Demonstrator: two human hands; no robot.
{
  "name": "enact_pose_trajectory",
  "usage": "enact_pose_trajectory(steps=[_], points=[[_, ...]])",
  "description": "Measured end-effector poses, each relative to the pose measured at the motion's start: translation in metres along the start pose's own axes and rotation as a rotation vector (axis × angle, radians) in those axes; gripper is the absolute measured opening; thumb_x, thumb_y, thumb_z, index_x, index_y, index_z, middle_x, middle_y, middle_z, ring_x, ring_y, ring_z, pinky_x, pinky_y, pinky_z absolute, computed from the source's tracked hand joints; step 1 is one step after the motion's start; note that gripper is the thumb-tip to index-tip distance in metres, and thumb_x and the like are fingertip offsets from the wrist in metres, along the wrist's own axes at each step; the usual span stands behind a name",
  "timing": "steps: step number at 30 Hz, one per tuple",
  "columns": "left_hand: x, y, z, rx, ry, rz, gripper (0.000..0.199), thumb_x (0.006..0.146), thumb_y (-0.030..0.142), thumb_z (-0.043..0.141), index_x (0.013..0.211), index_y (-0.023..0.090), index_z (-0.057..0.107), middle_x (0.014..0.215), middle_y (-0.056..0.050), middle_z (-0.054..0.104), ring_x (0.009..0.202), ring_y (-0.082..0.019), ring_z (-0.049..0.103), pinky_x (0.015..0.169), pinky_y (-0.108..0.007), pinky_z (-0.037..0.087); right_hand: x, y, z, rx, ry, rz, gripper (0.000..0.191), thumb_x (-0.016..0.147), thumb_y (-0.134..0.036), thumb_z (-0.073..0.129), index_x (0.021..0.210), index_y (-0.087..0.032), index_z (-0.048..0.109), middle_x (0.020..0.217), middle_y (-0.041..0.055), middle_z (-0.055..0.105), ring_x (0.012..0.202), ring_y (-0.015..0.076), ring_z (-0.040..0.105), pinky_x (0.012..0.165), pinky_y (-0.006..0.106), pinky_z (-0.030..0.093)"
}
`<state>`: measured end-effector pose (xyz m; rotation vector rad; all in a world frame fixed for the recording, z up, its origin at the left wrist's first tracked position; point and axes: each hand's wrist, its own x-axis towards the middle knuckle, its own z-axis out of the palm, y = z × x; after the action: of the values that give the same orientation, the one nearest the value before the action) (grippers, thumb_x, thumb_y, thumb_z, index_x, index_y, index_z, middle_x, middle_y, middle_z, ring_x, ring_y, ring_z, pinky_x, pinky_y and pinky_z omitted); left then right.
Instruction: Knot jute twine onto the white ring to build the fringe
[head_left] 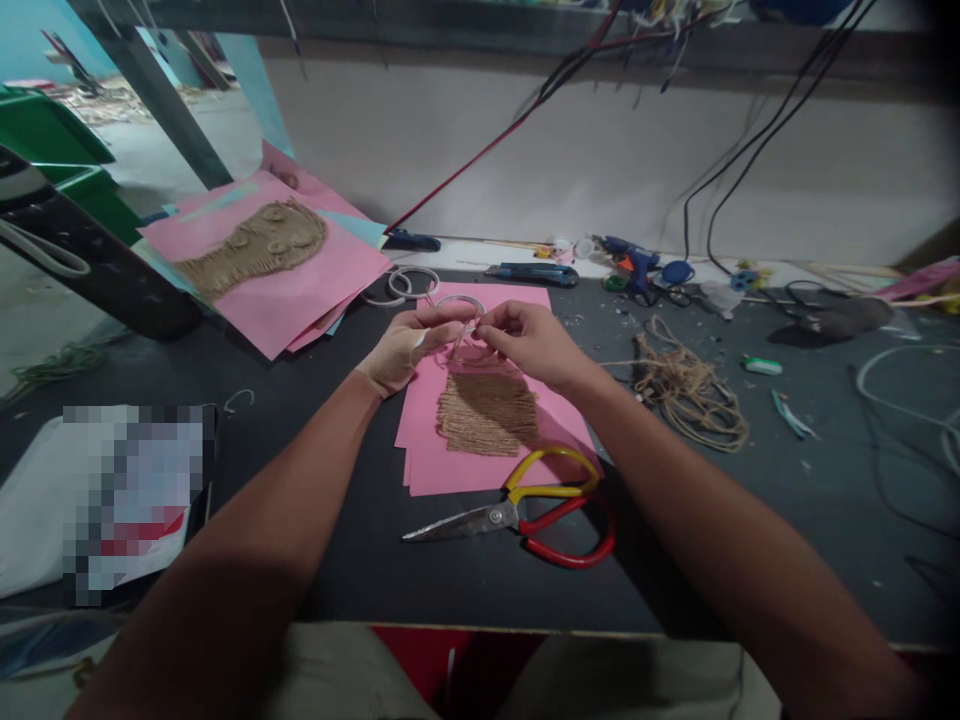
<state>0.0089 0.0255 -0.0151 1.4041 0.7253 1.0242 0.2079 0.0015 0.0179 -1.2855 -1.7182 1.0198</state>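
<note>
Jute twine (459, 345) runs between your two hands, which meet just above the middle of the dark tabletop (750, 520). Your left hand (405, 345), wrapped in a pale bandage or glove across the palm, pinches the twine and the near edge of a thin metal ring (459, 300) between thumb and fingers; your right hand (529, 345) closes its fingertips on the same twine at the ring's 4 o'clock side, so both hands are grasping, not slack. Directly below your hands, at 6 o'clock from the ring, a fringe of jute strands (487, 410) lies flat on a stack of pink paper (442, 465). Scissors (525, 515) with yellow and red handles rest at 6 o'clock from the fringe, partly on the pink stack, blades pointing toward 9 o'clock. A loose coil of jute cord (686, 385) sits at 3 o'clock from your right hand, well apart from it. At 10 o'clock, more pink sheets (300, 285) carry a finished jute piece (255, 245), and two spare rings (409, 283) lie just beside them, near your left hand. A blue utility knife (532, 273) lies at 12 o'clock behind the ring, and a blue glue gun (634, 262) at 1 o'clock near the wall.
</note>
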Motion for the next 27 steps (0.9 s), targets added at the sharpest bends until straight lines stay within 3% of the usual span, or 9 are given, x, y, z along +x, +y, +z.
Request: enact_pose_trajectory(steps=[9,22,27], points=[[0.0006,-0.005,-0.0023,-0.059,-0.041,-0.003,0.045,0.077,0.044,0.083,0.114,0.02,0.078,0.13,-0.012,0.07,0.127,-0.03,0.061,0.111,-0.042,0.046,0.0005,0.0014,0.0067,0.207,0.048,0.07,0.012,0.088,-0.01,0.064,0.078,-0.016,0.06,0.069,0.0011,0.067,0.053,0.0092,0.057,0.051,0.022,0.047],[-0.0035,-0.0009,0.0014,-0.056,-0.015,-0.041,0.042,0.077,0.043,0.082,0.113,0.02,0.078,0.119,-0.01,0.075,0.11,-0.024,0.069,0.098,-0.035,0.055,-0.0022,-0.0032,0.009,0.381,0.055,0.212,0.019,0.095,-0.016,0.064,0.079,-0.018,0.055,0.061,-0.001,0.063,0.043,0.0069,0.052,0.039,0.019,0.038],[-0.0038,-0.0002,0.0007,-0.046,-0.007,-0.059,0.041,0.077,0.043,0.082,0.11,0.02,0.079,0.118,-0.01,0.075,0.106,-0.022,0.07,0.098,-0.033,0.054,-0.0021,-0.0039,0.0088,0.466,0.033,0.274,0.019,0.091,-0.015,0.07,0.078,-0.018,0.057,0.06,-0.0027,0.061,0.045,0.0056,0.052,0.042,0.017,0.041]])
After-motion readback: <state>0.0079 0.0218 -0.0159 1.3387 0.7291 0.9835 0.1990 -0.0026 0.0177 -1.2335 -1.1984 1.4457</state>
